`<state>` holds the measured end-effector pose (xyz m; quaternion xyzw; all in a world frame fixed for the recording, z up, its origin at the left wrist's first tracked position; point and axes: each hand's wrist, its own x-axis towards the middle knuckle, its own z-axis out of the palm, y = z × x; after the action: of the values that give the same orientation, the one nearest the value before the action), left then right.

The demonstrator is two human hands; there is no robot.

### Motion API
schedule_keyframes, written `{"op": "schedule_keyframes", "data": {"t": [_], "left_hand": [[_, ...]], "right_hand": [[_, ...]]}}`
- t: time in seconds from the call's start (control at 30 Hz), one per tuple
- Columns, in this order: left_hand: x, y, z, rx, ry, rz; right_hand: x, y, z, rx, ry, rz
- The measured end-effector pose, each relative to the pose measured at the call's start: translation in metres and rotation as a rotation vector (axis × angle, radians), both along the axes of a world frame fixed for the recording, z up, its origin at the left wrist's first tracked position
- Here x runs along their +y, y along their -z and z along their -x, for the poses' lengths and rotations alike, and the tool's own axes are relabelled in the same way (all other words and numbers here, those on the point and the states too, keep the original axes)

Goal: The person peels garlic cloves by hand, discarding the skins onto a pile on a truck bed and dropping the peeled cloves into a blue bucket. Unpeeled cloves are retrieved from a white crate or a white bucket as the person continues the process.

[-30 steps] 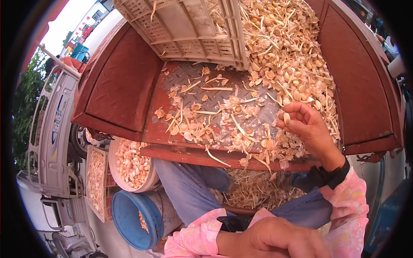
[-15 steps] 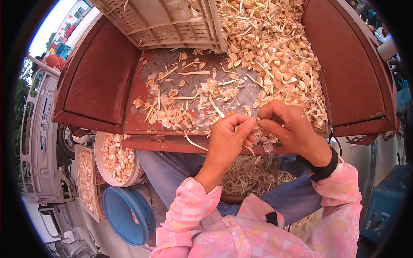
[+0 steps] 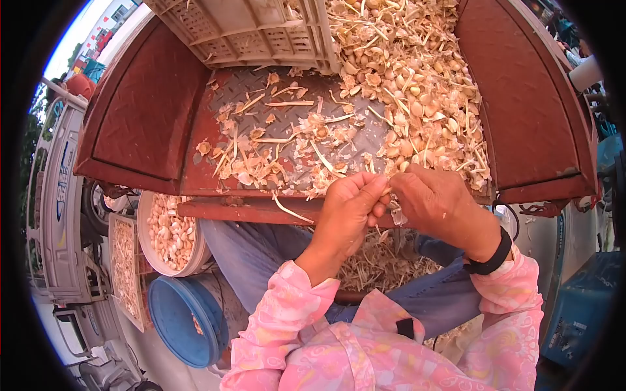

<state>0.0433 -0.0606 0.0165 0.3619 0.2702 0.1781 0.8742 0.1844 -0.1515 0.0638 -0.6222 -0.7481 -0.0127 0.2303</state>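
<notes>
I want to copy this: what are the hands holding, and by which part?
Probably a garlic clove, held where the left hand and right hand meet. They hide most of it, so which part cannot be told.

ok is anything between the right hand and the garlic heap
Nothing visible: the garlic heap lies just beyond the right hand on the red metal bed. The plastic crate stands to the heap's left, outside that path.

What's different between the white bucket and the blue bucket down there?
The white bucket holds plenty of garlic cloves; the blue bucket shows mostly bare inside, with a small patch of pale pieces. The white bucket is nearer the red cargo bed than the blue bucket. Both have round rims.
</notes>
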Motion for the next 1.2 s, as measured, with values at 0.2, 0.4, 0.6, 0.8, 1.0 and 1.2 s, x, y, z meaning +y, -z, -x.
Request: {"op": "schedule_keyframes", "data": {"t": [0.2,0.4,0.6,0.8,1.0,1.2], "left_hand": [[-0.003,-0.024,0.027,-0.015,0.013,0.013],[0.13,-0.025,0.226,0.346,-0.945,-0.654],[0.2,0.069,0.419,1.189,-0.916,-0.849],[0.102,-0.039,0.196,0.657,-0.735,-1.116],[0.049,-0.032,0.022,0.418,-0.182,-1.499],[0.048,0.007,-0.049,0.652,0.079,-1.807]], "right_hand": [[0.006,0.027,-0.025,0.195,0.212,-0.032],[0.022,0.03,-0.05,0.137,0.31,0.043],[0.047,0.038,-0.047,0.049,0.143,0.132],[0.056,0.033,-0.04,-0.072,0.151,0.237],[0.053,0.033,-0.05,0.008,0.198,0.127],[0.028,0.022,-0.056,0.111,0.015,0.253]]}}
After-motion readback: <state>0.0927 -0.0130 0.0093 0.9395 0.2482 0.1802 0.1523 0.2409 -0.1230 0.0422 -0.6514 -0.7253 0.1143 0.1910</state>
